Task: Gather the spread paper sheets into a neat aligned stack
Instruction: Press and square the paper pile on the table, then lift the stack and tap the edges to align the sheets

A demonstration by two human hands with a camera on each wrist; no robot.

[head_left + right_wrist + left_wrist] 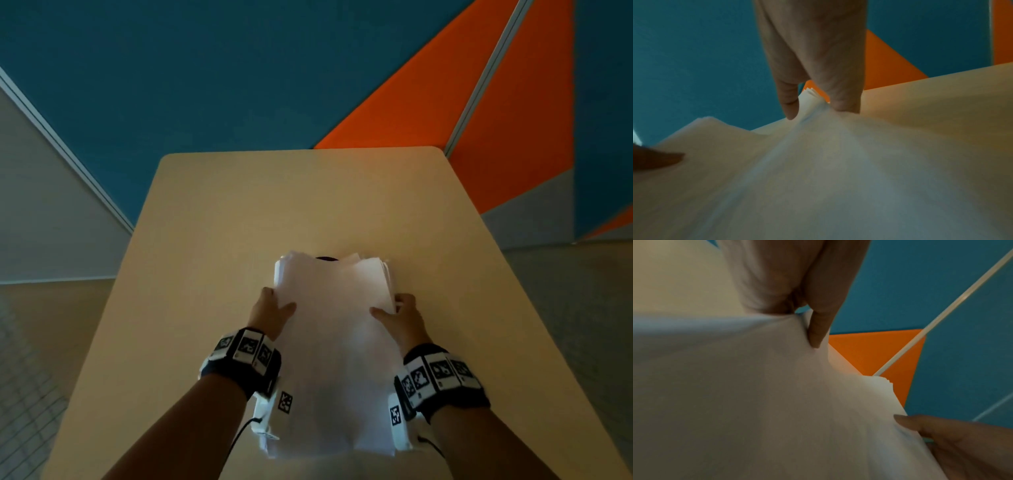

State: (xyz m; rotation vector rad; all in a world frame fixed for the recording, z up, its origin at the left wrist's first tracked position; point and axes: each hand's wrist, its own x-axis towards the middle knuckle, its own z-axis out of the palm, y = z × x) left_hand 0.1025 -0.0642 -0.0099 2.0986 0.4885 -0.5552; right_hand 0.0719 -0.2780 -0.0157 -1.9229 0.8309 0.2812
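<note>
A bundle of white paper sheets (334, 342) is held up over the beige table (219, 219), its top edges slightly uneven. My left hand (274, 308) grips the bundle's left edge, thumb on the front face. My right hand (399, 313) grips the right edge the same way. In the left wrist view the thumb presses on the paper sheets (756, 394), and my right hand (953, 434) shows at the lower right. The right wrist view shows the thumb and a finger pinching the fanned edge of the sheets (818, 162).
The table's far edge (301, 152) meets blue and orange wall panels (428, 102). A small dark object (325, 258) peeks from behind the top of the bundle. Bare tabletop lies to the left, right and beyond the sheets.
</note>
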